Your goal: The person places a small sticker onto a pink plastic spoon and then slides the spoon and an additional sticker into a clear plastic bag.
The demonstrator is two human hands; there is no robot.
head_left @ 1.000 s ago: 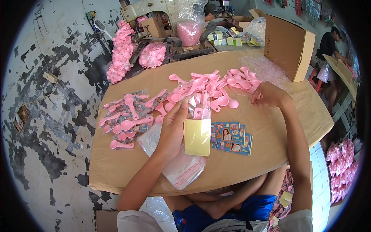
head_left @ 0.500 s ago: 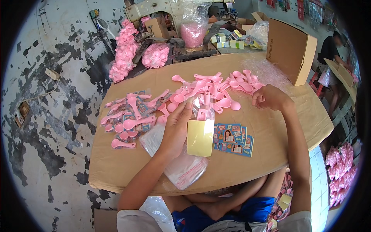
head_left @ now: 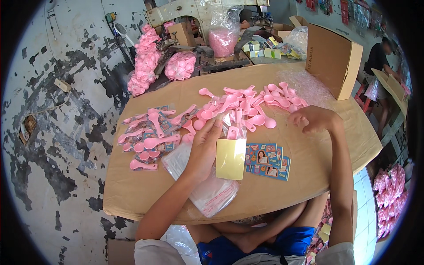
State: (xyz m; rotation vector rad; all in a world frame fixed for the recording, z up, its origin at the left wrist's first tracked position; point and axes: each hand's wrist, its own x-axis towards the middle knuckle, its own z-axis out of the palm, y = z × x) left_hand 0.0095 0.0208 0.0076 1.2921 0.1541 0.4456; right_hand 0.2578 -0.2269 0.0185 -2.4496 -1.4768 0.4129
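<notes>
a: where's the bag, what step is this?

b: the clear bag (head_left: pixel 226 124) is up over the table (head_left: pixel 309 163), looks like mid-packing. left hand (head_left: pixel 205 143) pinches it, yellow card (head_left: pixel 231 160) seemingly inside. right hand (head_left: pixel 319 119), 2 o'clock from it, hangs loose, fingers half curled, nothing visible in it.

a: next move?

b: imo it calls for picking from the pink spoons (head_left: pixel 257 120) at 1 o'clock.

a: materials?

b: crinkly film, flat papery card, smooth round-bowled plastic spoons. glossy stack of bags (head_left: pixel 216 194) at 7 o'clock.
</notes>
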